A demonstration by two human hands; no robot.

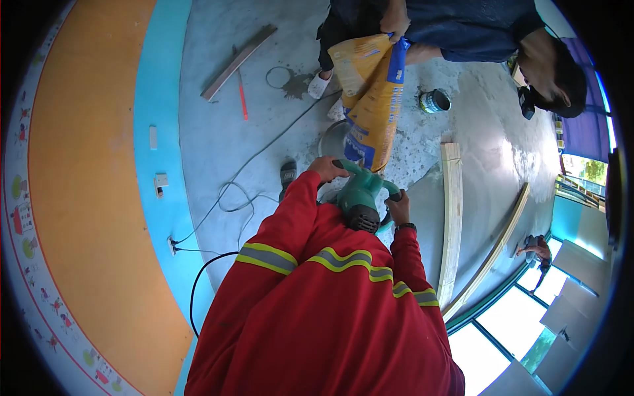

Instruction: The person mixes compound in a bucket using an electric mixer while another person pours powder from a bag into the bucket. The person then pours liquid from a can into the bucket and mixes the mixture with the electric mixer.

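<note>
Both my hands are closed on the handles of a green power mixer point(361, 198) held in front of my chest. My left hand point(328, 169) wraps round its left handle, and my right hand point(398, 207) grips the right one. Just beyond the mixer, a co-worker in dark clothes point(462, 26) holds up a yellow and blue bag point(376, 99), its lower end close to the mixer. Behind the bag a bucket point(335, 140) is partly visible. The mixer's lower end is hidden.
Cables point(228, 186) run across the floor on the left to a wall socket point(172, 245). Long wooden boards point(452, 211) lie on the right. A small black bucket point(434, 101) stands beyond them. Another person point(538, 251) is far right. A metal-edged board point(238, 63) lies upper left.
</note>
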